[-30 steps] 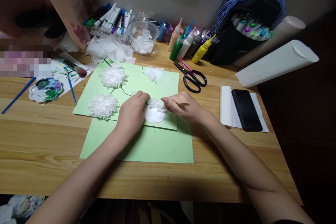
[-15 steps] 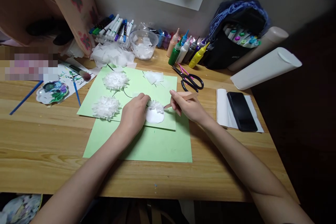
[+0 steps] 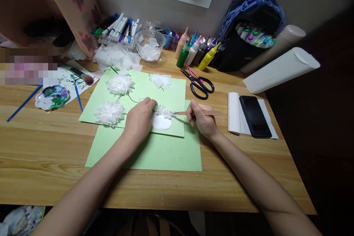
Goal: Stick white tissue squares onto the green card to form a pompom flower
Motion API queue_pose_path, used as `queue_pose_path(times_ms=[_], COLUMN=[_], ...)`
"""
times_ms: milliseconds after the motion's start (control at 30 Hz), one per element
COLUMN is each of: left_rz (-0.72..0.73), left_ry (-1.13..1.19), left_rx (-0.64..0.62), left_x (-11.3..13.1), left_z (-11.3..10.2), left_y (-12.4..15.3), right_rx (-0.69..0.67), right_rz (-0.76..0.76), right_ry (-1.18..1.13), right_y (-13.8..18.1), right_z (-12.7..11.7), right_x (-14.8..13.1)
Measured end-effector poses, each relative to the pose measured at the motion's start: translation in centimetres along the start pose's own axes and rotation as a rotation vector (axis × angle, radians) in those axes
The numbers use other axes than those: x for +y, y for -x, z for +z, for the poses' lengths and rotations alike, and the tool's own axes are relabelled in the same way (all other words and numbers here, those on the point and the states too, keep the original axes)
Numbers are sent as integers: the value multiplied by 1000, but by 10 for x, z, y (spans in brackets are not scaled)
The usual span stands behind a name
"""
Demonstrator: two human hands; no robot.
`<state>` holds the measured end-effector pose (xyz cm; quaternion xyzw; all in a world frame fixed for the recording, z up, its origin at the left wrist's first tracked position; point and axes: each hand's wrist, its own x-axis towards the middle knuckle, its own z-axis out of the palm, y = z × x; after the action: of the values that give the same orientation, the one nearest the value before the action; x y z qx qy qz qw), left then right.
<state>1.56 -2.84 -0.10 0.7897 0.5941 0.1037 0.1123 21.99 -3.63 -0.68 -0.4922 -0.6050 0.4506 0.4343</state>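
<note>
White disc part ruffled, part bare

I am viewing the white disc lying near the lower right corner of the upper green sheet. White ruffles are covering its upper part; the lower part is showing bare. My right hand is keeping its fingers closed on a slim tan tool, tip at the ruffles' right edge. My left hand is resting beside the disc; I cannot tell whether its fingers are gripping anything. Leftward, an upper pompom and a lower pompom are appearing finished, in my judgement. Against one second ago, the right hand is standing farther from the ruffles, exposing more tool.
</note>
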Motion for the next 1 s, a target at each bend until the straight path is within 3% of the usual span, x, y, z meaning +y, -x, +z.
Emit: queue_pose_path(times_ms=[167,733,1000], left_rz=[7,10,16], left_ry=[-1,-26,-56], left_rx=[4,-21,-29], left_x=[0,1,1], left_z=[1,1,1], left_y=[0,1,1], right_rx=[60,-67,-260], right_rz=[11,-21,-259], right_ry=[-7,164,496], right_y=[-2,0,-7], right_z=[-1,11,22], right_x=[3,2,-16])
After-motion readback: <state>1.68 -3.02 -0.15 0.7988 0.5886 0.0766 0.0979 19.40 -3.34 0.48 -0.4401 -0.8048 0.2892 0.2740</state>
